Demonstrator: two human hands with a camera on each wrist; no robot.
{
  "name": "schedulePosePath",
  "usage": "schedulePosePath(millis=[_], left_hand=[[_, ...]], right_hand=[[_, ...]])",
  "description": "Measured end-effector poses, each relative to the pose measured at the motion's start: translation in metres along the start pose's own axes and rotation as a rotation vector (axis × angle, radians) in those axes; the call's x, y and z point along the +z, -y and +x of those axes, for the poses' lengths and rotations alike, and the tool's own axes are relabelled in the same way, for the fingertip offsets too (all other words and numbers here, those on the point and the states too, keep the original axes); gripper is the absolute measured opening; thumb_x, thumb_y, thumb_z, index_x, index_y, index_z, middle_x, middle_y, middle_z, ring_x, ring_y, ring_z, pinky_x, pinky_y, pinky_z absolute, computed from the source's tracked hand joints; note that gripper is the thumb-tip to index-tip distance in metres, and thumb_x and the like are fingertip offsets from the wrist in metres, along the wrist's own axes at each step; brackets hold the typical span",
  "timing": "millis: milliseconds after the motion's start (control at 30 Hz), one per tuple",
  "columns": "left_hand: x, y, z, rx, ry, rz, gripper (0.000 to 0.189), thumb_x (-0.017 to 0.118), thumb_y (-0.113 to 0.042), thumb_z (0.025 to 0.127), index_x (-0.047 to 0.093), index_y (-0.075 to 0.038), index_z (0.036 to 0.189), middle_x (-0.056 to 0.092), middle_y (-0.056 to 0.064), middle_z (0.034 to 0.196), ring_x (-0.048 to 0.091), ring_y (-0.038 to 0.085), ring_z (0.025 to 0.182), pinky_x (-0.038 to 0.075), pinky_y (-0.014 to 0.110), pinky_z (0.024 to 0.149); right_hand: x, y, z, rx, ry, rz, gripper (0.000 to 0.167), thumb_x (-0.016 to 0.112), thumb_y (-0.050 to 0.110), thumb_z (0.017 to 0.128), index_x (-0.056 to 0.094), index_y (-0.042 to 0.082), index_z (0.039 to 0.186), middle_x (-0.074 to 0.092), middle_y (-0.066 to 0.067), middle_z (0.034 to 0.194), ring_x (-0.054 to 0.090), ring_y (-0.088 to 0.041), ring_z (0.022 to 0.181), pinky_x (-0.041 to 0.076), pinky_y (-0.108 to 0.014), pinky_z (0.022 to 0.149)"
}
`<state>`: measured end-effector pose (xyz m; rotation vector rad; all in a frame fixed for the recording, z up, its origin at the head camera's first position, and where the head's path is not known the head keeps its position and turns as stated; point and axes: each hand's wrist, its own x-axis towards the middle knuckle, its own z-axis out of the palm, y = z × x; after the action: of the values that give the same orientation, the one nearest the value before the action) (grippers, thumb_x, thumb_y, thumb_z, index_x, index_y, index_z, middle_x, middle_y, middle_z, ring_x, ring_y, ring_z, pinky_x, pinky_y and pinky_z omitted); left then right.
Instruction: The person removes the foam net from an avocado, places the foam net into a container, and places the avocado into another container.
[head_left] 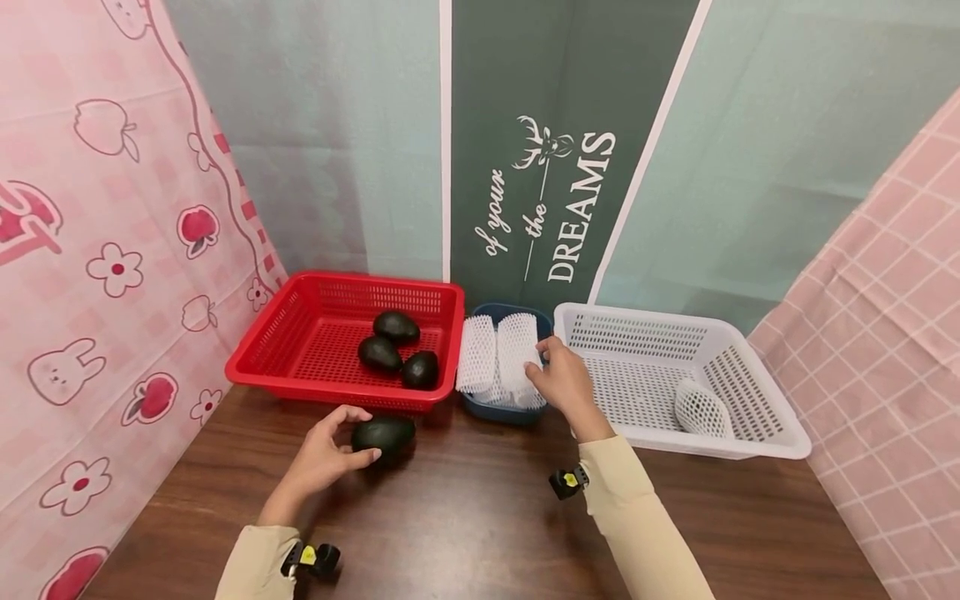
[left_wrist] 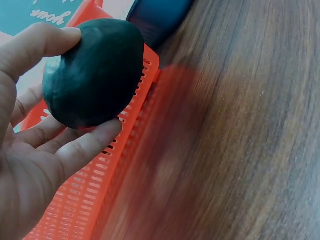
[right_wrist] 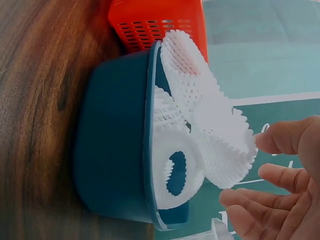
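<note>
Avocado point(head_left: 387, 436) pinched in the left hand point(head_left: 324, 454), red basket's point(head_left: 330, 391) near wall between it and three more point(head_left: 380, 354), right hand point(head_left: 564, 382) loosely spread at nets point(head_left: 517, 350) in the blue tub point(head_left: 498, 412)!

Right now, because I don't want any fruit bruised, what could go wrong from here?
The avocado, held by the thumb and fingertips of the left hand outside the red basket, looks smooth and might slip onto the wooden table. The foam nets are heaped above the rim of the blue bin, so the right hand at their edge could knock one out or pull up several together.
</note>
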<state>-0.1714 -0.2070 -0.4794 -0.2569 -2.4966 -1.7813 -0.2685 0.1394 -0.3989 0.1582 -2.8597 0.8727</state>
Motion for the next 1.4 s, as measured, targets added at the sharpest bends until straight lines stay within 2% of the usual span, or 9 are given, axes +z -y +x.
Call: schedulePosePath(millis=[300, 500, 667, 833, 967, 1200, 1400], left_hand=[[-0.001, -0.004, -0.002, -0.007, -0.002, 0.0, 0.047, 0.083, -0.007, 0.067, 0.057, -0.008, 0.106, 0.056, 0.01, 0.104, 0.061, 0.024, 0.087, 0.052, 0.03, 0.071], [0.002, -0.012, -0.004, 0.008, 0.017, 0.009, 0.047, 0.084, -0.01, 0.067, 0.057, -0.009, 0.106, 0.055, 0.01, 0.105, 0.061, 0.024, 0.085, 0.052, 0.031, 0.072], [0.0, -0.021, -0.006, 0.019, 0.011, 0.017, 0.045, 0.083, -0.01, 0.068, 0.058, -0.009, 0.106, 0.056, 0.01, 0.105, 0.062, 0.023, 0.082, 0.052, 0.032, 0.073], [-0.006, -0.03, -0.007, 0.064, 0.001, 0.023, 0.045, 0.082, -0.01, 0.069, 0.058, -0.008, 0.106, 0.057, 0.008, 0.104, 0.062, 0.022, 0.081, 0.052, 0.031, 0.07], [-0.008, -0.042, -0.005, 0.068, -0.014, 0.003, 0.044, 0.081, -0.005, 0.07, 0.057, -0.007, 0.107, 0.057, 0.008, 0.105, 0.061, 0.021, 0.079, 0.051, 0.029, 0.068], [-0.007, -0.076, -0.003, 0.122, -0.048, -0.015, 0.041, 0.076, 0.006, 0.07, 0.057, 0.003, 0.106, 0.058, 0.015, 0.104, 0.054, 0.021, 0.085, 0.05, 0.029, 0.063], [-0.008, -0.061, 0.01, 0.152, -0.089, -0.043, 0.043, 0.079, 0.001, 0.069, 0.059, -0.004, 0.107, 0.059, 0.01, 0.103, 0.055, 0.017, 0.088, 0.052, 0.027, 0.064]], right_hand=[[-0.007, 0.004, -0.006, -0.035, 0.0, -0.021, 0.038, 0.065, 0.023, 0.084, 0.057, 0.002, 0.114, 0.062, -0.015, 0.098, 0.057, -0.022, 0.072, 0.046, -0.041, 0.064], [-0.007, 0.008, -0.011, -0.092, -0.001, -0.087, 0.034, 0.068, 0.025, 0.082, 0.064, 0.003, 0.108, 0.06, -0.013, 0.086, 0.055, -0.024, 0.071, 0.045, -0.04, 0.061], [-0.008, 0.014, -0.013, -0.136, -0.007, -0.111, 0.035, 0.069, 0.028, 0.081, 0.066, 0.004, 0.107, 0.063, -0.015, 0.096, 0.057, -0.027, 0.078, 0.047, -0.043, 0.067], [-0.01, 0.023, -0.013, -0.137, 0.025, -0.127, 0.04, 0.071, 0.03, 0.079, 0.065, 0.005, 0.11, 0.063, -0.016, 0.102, 0.059, -0.03, 0.085, 0.049, -0.044, 0.07], [-0.011, 0.032, -0.013, -0.166, 0.046, -0.151, 0.042, 0.071, 0.032, 0.079, 0.065, 0.006, 0.112, 0.063, -0.015, 0.103, 0.059, -0.03, 0.088, 0.049, -0.044, 0.071], [-0.008, 0.042, -0.015, -0.219, 0.066, -0.154, 0.044, 0.071, 0.032, 0.078, 0.063, 0.006, 0.113, 0.062, -0.014, 0.105, 0.059, -0.029, 0.093, 0.049, -0.044, 0.075], [-0.003, 0.048, -0.016, -0.234, 0.08, -0.15, 0.045, 0.072, 0.031, 0.077, 0.063, 0.007, 0.114, 0.062, -0.013, 0.105, 0.06, -0.028, 0.091, 0.049, -0.043, 0.073]])
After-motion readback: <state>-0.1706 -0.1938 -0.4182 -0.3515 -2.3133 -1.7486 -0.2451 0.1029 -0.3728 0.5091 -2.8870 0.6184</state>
